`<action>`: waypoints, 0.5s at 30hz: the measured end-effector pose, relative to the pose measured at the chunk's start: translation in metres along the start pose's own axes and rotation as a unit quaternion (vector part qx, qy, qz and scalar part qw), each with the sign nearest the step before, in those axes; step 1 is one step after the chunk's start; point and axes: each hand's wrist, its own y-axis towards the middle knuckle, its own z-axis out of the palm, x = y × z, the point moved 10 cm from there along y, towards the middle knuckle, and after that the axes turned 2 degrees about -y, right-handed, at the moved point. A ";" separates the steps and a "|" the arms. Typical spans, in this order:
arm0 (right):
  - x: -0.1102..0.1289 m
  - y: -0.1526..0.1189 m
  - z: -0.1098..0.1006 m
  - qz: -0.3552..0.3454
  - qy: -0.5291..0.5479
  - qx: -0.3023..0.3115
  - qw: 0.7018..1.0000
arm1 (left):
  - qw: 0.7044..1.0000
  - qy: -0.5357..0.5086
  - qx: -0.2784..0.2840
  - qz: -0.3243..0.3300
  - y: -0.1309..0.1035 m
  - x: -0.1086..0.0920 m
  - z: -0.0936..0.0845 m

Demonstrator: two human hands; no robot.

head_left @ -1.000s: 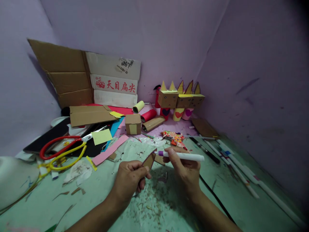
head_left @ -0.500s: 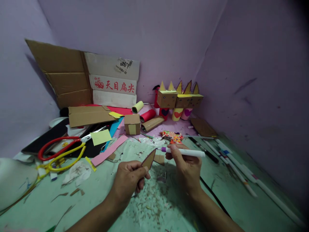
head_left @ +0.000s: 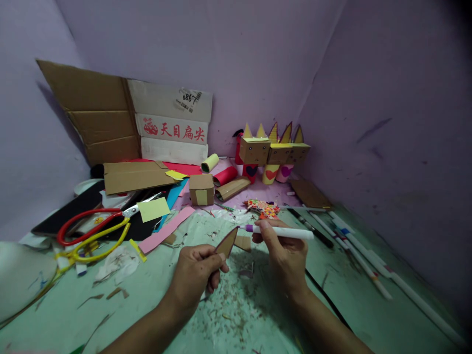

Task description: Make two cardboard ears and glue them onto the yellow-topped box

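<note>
Between thumb and fingers, my left hand [head_left: 197, 275] pinches a pointed cardboard piece [head_left: 226, 243] with a dark purple line along its edge. My right hand [head_left: 282, 255] grips a white marker [head_left: 283, 232] with a purple collar, held nearly level. The marker's purple tip is at the pointed top of the cardboard, touching or very close to it. Behind my hands a small cardboard box [head_left: 201, 190] with a pale yellow strip stands on the table. A small cardboard scrap [head_left: 243, 243] lies just beyond the cardboard piece.
Red-and-yellow-handled scissors [head_left: 94, 231] lie left, by a pink paper strip [head_left: 167, 230] and pale green paper [head_left: 154, 210]. Several box-headed cardboard figures [head_left: 255, 150] stand at the back. White markers [head_left: 368, 275] and a black-handled cutter [head_left: 313, 229] lie right. A folded carton [head_left: 171, 123] leans against the wall.
Almost nothing differs. The view has shifted very slightly, and both hands keep the same holds, with the marker tip still at the cardboard's point.
</note>
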 end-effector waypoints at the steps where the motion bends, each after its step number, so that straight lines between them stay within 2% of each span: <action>1: 0.000 0.001 -0.002 -0.001 -0.006 -0.009 1.000 | 1.000 0.000 -0.001 -0.001 0.000 0.000 0.000; 5: -0.009 0.003 -0.009 0.023 0.020 -0.041 0.999 | 1.000 -0.015 0.000 -0.005 -0.002 -0.002 0.001; 7: -0.017 0.004 -0.007 0.054 0.064 -0.033 0.996 | 1.000 -0.025 0.001 -0.007 -0.002 -0.003 0.001; 11: -0.033 0.003 0.014 0.135 0.142 0.051 0.979 | 0.999 -0.050 0.007 -0.011 -0.002 -0.004 0.000; 15: -0.043 -0.006 0.035 0.211 0.199 0.116 0.950 | 0.998 -0.057 0.009 -0.011 -0.002 -0.004 0.000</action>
